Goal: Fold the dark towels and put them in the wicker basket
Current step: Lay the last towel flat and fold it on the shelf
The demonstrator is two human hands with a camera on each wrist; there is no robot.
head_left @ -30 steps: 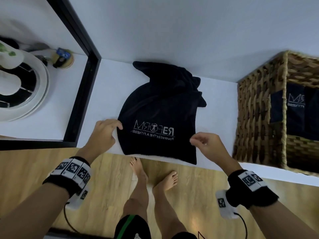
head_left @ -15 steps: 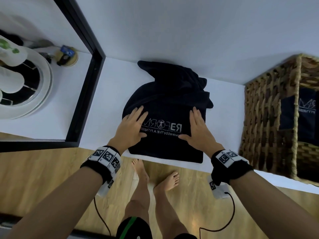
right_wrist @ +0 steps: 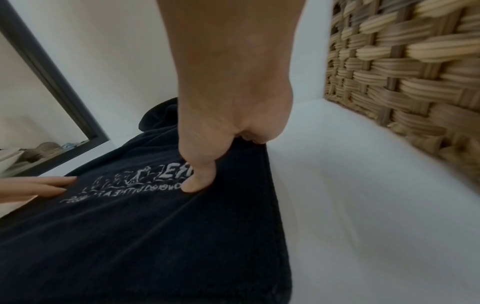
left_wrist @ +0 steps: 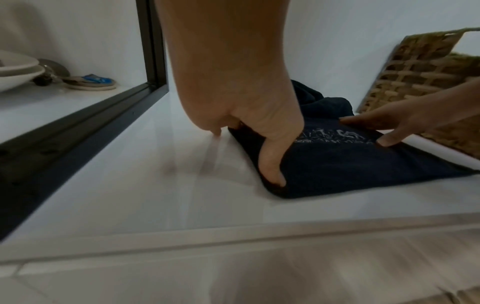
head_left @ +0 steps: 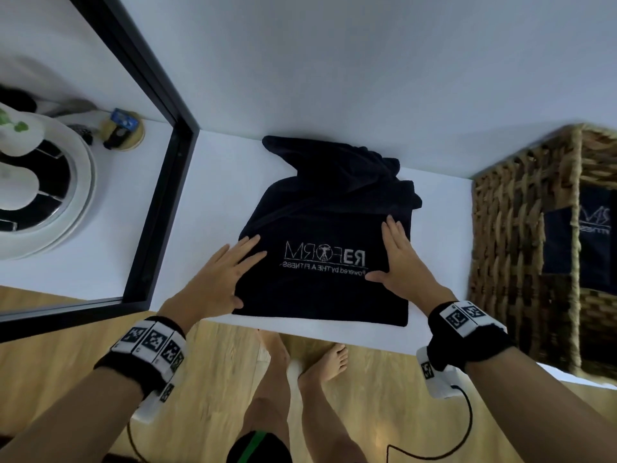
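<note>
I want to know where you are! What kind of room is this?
Probably a bathroom or gym changing area: a white washbasin beside a counter, a fitness-logo dark towel, and a wicker basket.

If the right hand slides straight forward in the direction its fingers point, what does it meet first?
The right hand lies flat on the dark towel. Going straight on, it would probably first meet the bunched-up far part of that towel, then the white wall behind; depth is unclear.

A dark navy towel (head_left: 329,228) with white lettering lies on the white bench (head_left: 217,182); the wicker basket (head_left: 521,235), right, is brown-woven.
</note>
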